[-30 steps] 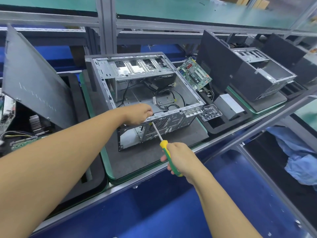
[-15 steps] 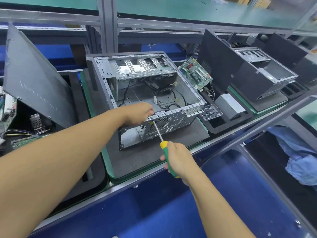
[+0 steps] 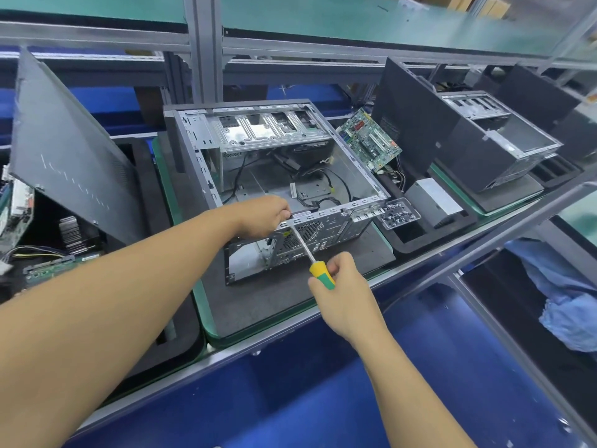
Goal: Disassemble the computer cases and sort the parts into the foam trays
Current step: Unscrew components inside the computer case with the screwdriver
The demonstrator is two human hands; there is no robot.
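An open grey computer case [image 3: 355, 169] lies on its side on a dark foam mat [image 3: 274, 305], its inside mostly bare apart from loose black cables. My left hand [image 3: 265, 215] grips the near top edge of the case's rear panel. My right hand [image 3: 342, 292] holds a yellow and green screwdriver [image 3: 318, 273], whose shaft points up to the rear panel just below my left hand. A green motherboard [image 3: 368, 140] leans in the black foam tray [image 3: 407, 244] to the right. A clear box of screws [image 3: 399, 215] sits by the case's right corner.
A removed dark side panel [image 3: 71, 150] leans at the left over a foam tray with circuit boards and a heatsink [image 3: 71, 234]. A silver power supply [image 3: 434, 197] lies in the right tray. A second case [image 3: 497, 147] stands further right. Blue bins are below the bench.
Both hands have stayed at the rear panel. The screwdriver handle has shifted only slightly in my right hand; the case has not moved.
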